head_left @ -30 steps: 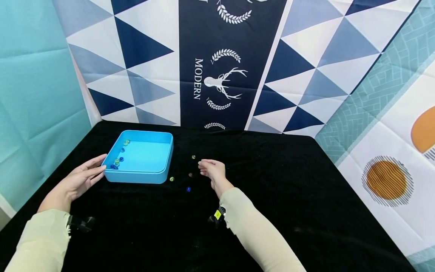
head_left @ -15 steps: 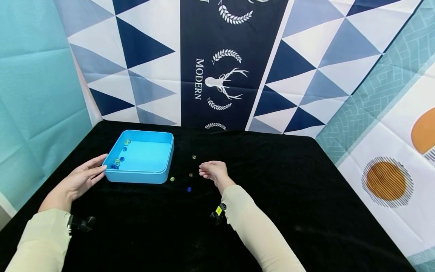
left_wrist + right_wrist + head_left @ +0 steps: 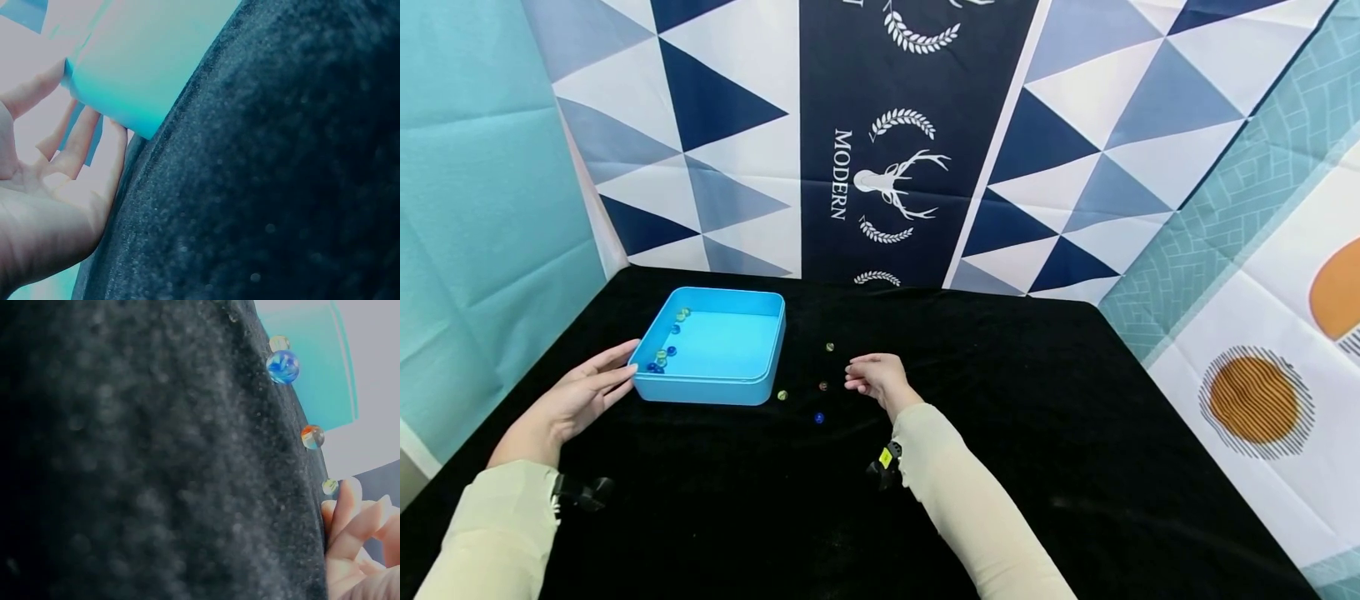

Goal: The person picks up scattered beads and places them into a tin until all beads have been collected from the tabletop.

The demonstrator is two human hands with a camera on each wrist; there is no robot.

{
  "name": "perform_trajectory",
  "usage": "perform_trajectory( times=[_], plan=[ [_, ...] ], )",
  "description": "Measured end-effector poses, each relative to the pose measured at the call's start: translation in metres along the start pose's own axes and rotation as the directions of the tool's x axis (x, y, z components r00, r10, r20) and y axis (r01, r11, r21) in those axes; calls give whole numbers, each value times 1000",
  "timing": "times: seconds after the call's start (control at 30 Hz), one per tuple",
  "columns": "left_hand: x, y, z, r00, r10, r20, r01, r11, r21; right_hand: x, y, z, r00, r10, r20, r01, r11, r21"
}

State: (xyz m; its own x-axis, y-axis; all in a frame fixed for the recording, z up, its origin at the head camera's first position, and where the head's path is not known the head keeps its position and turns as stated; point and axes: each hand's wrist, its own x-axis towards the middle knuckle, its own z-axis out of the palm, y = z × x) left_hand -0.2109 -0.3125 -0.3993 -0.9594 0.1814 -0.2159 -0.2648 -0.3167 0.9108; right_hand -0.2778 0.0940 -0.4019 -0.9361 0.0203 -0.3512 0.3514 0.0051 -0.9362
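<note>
Nearest the camera, two pale sleeves point(image 3: 970, 508) run forward over the black cloth point(image 3: 1015, 433) that covers the table. The left hand point(image 3: 576, 396) lies at the near left corner of the blue tray point(image 3: 700, 387), its fingers straight and loosely spread, the fingertips point(image 3: 81, 128) resting against the tray's outer wall; it holds nothing. The right hand point(image 3: 878, 377) rests to the right of the tray, well apart from it, fingers lightly curled downward over the cloth; whether anything sits between the fingertips point(image 3: 347, 500) is hard to tell, since they are partly out of the wrist view. Just left of that hand four marbles lie loose on the cloth: a blue marble point(image 3: 818, 417) nearest, an orange-tinted marble point(image 3: 823, 386) close beside the fingertips, a yellow-green marble point(image 3: 782, 395) near the tray's right wall, and a greenish marble point(image 3: 830, 347) farthest back. Inside the tray, a cluster of marbles point(image 3: 660, 357) sits along its left wall. Behind the table hangs a backdrop point(image 3: 887, 142) of blue and white triangles with a deer emblem.
</note>
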Motion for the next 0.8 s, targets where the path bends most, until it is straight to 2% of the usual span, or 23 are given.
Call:
perform_trajectory(
  times=[0.13,0.4,0.8],
  plan=[
    [0,1,1,1000,-7,-1,7,1000,-1,0,0,-1,1000,-4,-9,4,1000,-6],
    [0,0,1,1000,-7,-3,7,1000,2,-5,1,-3,999,-51,-7,52,997,51],
    [-1,1,1,1000,-18,-14,19,1000,23,-18,3,-2,986,-158,61,151,984,97]
  ],
)
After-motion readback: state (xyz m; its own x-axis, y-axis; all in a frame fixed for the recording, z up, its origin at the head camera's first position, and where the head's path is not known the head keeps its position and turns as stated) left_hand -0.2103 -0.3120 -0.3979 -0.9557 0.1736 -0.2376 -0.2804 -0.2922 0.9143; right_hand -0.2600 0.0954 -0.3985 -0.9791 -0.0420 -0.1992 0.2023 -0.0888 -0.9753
